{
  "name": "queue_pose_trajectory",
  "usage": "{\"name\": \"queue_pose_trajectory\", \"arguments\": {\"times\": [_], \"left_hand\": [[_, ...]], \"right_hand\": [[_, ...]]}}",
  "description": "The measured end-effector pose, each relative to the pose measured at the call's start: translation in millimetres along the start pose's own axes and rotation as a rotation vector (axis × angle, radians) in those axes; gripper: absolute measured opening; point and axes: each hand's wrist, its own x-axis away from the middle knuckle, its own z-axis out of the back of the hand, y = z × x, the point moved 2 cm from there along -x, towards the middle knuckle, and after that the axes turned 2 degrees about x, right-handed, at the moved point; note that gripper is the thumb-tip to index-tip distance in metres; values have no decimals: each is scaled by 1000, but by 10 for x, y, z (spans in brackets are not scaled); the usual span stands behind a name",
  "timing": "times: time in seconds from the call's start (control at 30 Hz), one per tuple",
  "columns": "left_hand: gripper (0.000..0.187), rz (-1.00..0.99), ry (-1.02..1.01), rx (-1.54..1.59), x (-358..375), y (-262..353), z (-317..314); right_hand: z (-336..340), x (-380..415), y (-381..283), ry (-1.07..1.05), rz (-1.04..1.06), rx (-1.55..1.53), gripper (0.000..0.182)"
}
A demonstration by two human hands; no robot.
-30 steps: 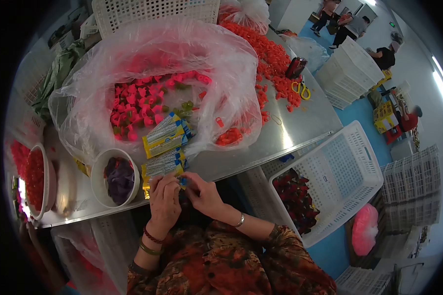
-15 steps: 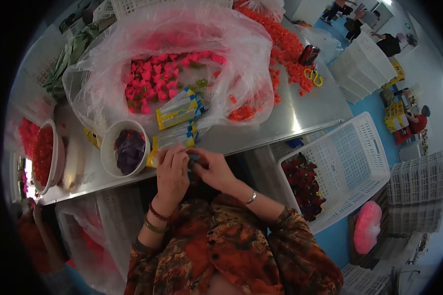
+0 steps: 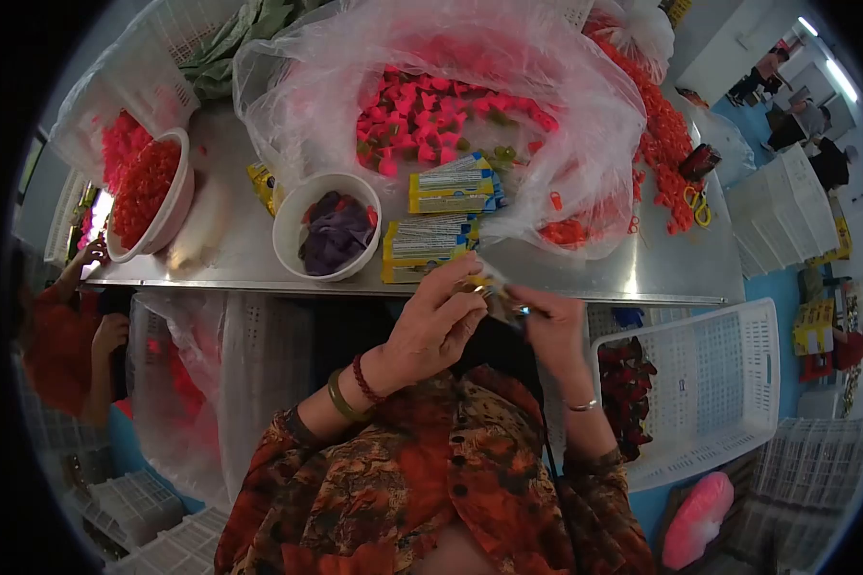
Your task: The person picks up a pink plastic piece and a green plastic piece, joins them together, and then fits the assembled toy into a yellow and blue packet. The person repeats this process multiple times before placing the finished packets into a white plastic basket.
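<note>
Just in front of the metal table's front edge, my left hand (image 3: 431,321) is closed on a small shiny packet (image 3: 492,293) with yellow and clear parts. My right hand (image 3: 552,335), a little smeared by motion, pinches the packet's other side. Two stacks of yellow and blue printed packets, an upper stack (image 3: 451,187) and a lower stack (image 3: 426,249), lie on the table beyond my left hand. Left of them stands a white bowl (image 3: 283,240) holding a dark purple cloth-like bundle (image 3: 338,235) and a few red bits.
A clear plastic bag (image 3: 297,81) holds pink pieces (image 3: 417,120). Orange-red pieces (image 3: 664,153), a dark can (image 3: 700,163) and yellow scissors (image 3: 698,205) lie right. A white crate (image 3: 714,379) holds dark red items. A basin (image 3: 177,196) and another person's hand (image 3: 110,331) are left.
The view has swung, so the table things appear further right. My hands have moved apart slightly, and the shiny packet now shows between them. The table stacks remain in place.
</note>
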Motion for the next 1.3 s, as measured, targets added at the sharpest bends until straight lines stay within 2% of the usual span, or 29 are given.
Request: {"name": "queue_pose_trajectory", "arguments": {"times": [0.07, 0.1, 0.13, 0.17, 0.23, 0.27, 0.33, 0.4, 0.47, 0.5, 0.53, 0.6, 0.7, 0.8, 0.87, 0.9, 0.97, 1.0, 1.07, 1.1, 1.2, 1.3], "left_hand": [[21, 65, 10, 33, -23, 6, 87], [22, 104, 5, 59, -33, 27, 105], [21, 43, 58, 72, -102, 21, 102], [21, 58, 40, 107, -138, -15, 77], [19, 102, -32, 202, -106, -38, 19], [17, 159, -63, 205, -107, -6, -9], [15, 176, -166, 158, -129, 2, -64], [14, 209, -216, 149, -134, -22, -140], [13, 205, -253, 156, -114, -74, -215], [13, 196, -257, 161, -125, -114, -253], [11, 139, -247, 131, -160, -117, -285], [9, 203, -295, 155, -191, -152, -325], [9, 257, -316, 183, -233, -170, -404], [8, 312, -336, 250, -248, -209, -474], [8, 378, -412, 253, -253, -201, -483], [8, 369, -445, 229, -271, -196, -482], [8, 355, -508, 170, -320, -170, -491], [8, 321, -470, 203, -357, -140, -524], [9, 332, -470, 187, -373, -146, -513], [10, 331, -468, 180, -387, -153, -493], [8, 371, -477, 214, -469, -148, -384], [18, 365, -494, 251, -593, -108, -124]], "right_hand": [[596, -120, -304, -24, -18, 154, 33], [924, -110, -506, -21, -30, 71, 30], [1151, -90, -609, -11, -43, -13, 27], [1208, -69, -513, 68, 129, -460, 24], [1504, -181, -279, -33, 39, -72, 20], [1404, -214, -63, 150, 172, 603, 23], [1658, -50, 31, 209, 49, 621, 28], [2034, 166, -94, 189, -242, -74, 31], [2182, 345, 52, 462, -278, 502, 30], [2319, 484, 170, 488, -226, 774, 29], [2474, 648, 305, 535, -309, 746, 29], [2745, 1025, 612, 608, -455, 674, 27], [3020, 1795, 1354, 732, -494, 891, 26], [3026, 2375, 1874, 944, -699, 753, 23], [3289, 3003, 2650, 876, -693, 880, 29], [3311, 3126, 2807, 765, -832, 907, 34], [3089, 3128, 2842, 570, -966, 1119, 48], [2993, 3041, 2751, 490, -956, 1311, 57], [2783, 2652, 2438, 438, -1005, 1102, 51], [2623, 2424, 2268, 523, -834, 1003, 37], [2317, 1724, 1767, 267, -705, 815, 32], [1924, 1067, 1105, 293, -692, 158, 21]]}}
